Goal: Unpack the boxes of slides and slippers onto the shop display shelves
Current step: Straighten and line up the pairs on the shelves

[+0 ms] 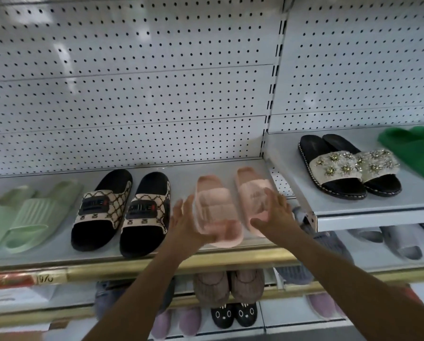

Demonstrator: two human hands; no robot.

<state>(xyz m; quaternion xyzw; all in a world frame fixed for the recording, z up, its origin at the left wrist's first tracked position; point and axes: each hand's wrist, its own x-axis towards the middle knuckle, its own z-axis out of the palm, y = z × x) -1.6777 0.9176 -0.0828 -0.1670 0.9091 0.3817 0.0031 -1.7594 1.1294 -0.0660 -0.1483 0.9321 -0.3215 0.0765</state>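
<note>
We reach both bare arms forward and up from bottom of view, forearms converging. Our left hand (pixel 186 219) sits palm turned inward, fingers straight and spread, thumb low. Our right hand (pixel 275 212) mirrors it, palm facing left, fingers extended and slightly fanned. Both hands blurred. Hands apart, level with each other, wrists straight.

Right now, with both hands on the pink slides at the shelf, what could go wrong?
1. The left pink slide has its toe right at the gold shelf edge; a careless push by the left hand may tip it off.
2. The patterned black slides stand close beside that hand, so it may knock them askew.
3. The right hand works near the corner of the raised shelf and could bump it.
</note>
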